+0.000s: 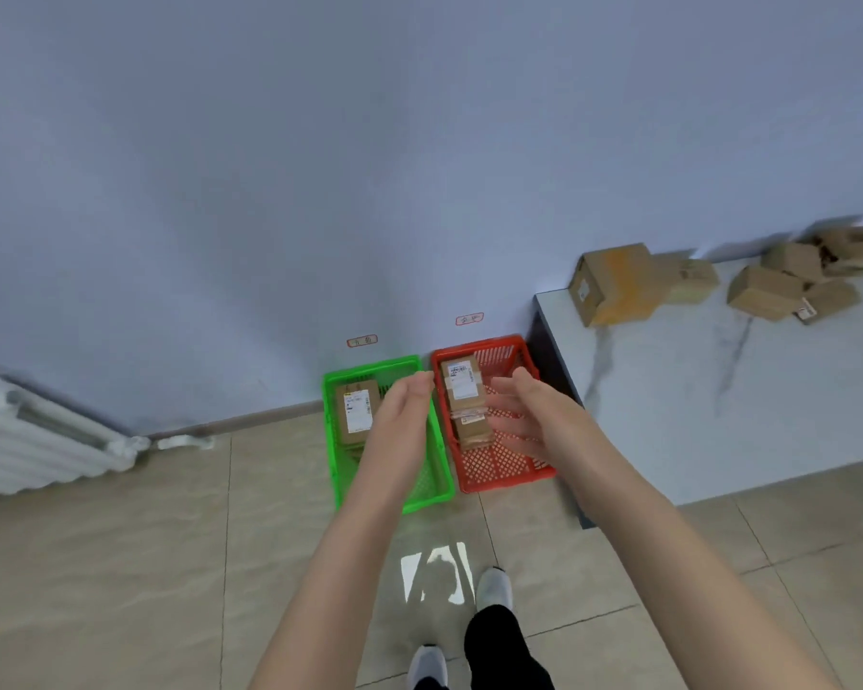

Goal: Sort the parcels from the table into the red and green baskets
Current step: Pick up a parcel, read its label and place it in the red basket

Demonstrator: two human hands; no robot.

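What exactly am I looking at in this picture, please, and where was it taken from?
There is no machine here. A person wears a wide-angle camera on the head, looking forward and down, so you see their own bare arms and shoes. The left hand and right hand are open and hold nothing, reaching out over two baskets on the floor. The green basket holds one labelled parcel; the red basket holds at least two more parcels. Several unsorted parcels lie on the table at the right. A radiator stands at the left.
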